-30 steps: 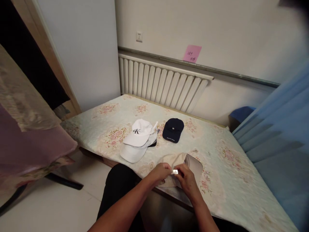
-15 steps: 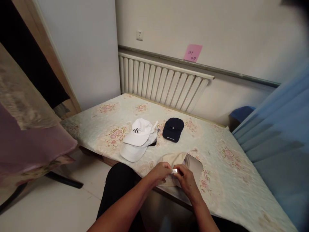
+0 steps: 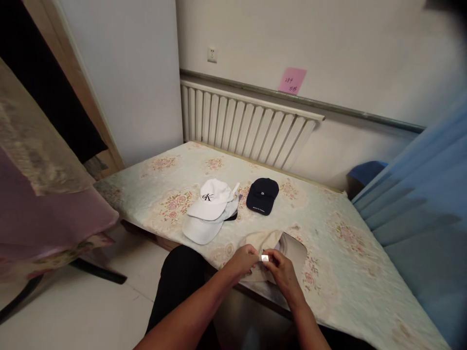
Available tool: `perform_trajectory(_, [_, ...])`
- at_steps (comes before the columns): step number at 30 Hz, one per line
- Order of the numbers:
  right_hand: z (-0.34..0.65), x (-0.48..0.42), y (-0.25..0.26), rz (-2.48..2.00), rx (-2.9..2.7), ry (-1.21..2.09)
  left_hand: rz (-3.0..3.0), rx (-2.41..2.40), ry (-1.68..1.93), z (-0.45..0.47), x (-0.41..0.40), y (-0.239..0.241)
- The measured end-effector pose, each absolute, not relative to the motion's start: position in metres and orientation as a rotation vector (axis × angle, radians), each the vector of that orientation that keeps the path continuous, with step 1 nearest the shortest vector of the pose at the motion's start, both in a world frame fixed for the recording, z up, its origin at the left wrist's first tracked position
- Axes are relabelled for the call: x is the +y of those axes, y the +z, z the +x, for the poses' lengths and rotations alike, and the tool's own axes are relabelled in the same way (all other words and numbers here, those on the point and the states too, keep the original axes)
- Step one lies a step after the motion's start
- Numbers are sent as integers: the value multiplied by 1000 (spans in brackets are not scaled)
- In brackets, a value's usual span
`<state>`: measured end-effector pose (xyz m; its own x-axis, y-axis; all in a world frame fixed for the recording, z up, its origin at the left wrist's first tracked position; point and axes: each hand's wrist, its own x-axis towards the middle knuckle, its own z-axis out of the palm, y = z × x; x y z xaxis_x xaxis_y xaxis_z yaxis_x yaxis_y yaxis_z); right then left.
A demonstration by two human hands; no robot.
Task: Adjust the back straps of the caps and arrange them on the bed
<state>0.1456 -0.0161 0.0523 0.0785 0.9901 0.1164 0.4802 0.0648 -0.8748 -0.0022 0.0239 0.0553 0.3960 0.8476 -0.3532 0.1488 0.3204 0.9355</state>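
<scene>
A beige baseball cap (image 3: pixel 269 239) lies at the bed's near edge, its brim pointing right and its underside showing. A small bright rectangular buckle (image 3: pixel 264 258) with a dark mark sits between my two hands, on the cap's strap. My left hand (image 3: pixel 245 259) pinches the strap just left of the buckle. From the other side, my right hand (image 3: pixel 280 266) has thumb and fingertips closed on the buckle's right end. Both hands hide part of the cap. Farther back rest a navy cap (image 3: pixel 262 196) and a pile of pale caps topped by a white cap (image 3: pixel 211 200).
A floral sheet (image 3: pixel 346 272) covers the bed. Behind it a radiator (image 3: pixel 237 121) runs along the wall. Blue curtain (image 3: pixel 419 194) hangs at the right, and a cloth-draped chair (image 3: pixel 54 209) stands at the left. My dark-clad knee (image 3: pixel 178 277) is below the bed edge.
The buckle has tilted slightly, so its face and dark mark show more clearly. Both hands keep their hold on it and the strap; the other caps have not moved.
</scene>
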Motion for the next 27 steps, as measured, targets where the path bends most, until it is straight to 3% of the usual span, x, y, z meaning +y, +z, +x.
perform_trajectory(27, [145,-15,52,-1535,-1549,738,1195,1128,650,-5,23,56])
